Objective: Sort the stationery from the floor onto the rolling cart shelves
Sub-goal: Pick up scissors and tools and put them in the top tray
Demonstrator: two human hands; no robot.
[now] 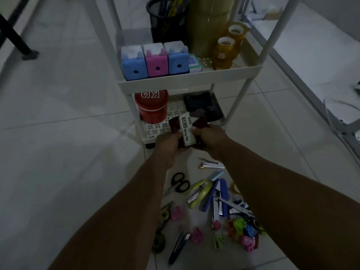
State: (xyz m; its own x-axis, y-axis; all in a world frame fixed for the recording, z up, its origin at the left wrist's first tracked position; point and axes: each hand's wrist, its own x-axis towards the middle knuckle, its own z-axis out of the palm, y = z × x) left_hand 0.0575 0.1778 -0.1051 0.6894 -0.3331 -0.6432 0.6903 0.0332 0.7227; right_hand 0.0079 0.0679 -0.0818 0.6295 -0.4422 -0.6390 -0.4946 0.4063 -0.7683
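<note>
Both hands hold a dark red stamp pad box (200,121) with a white "HERO" label, just in front of the white rolling cart's bottom shelf (153,131). My left hand (171,143) grips its left side and my right hand (208,136) grips its right side. On the floor beneath my arms lies a pile of stationery: black scissors (180,183), a yellow-green stapler (200,192), a blue stapler (222,193), pink clips (196,235) and several coloured clips (243,228).
The middle shelf (187,77) carries three blue and pink sharpeners (155,61), tape rolls (224,53) and a black mesh pen cup (167,20). A red tub (152,108) and dark boxes (202,106) sit on the bottom shelf. A black table leg (17,38) stands far left.
</note>
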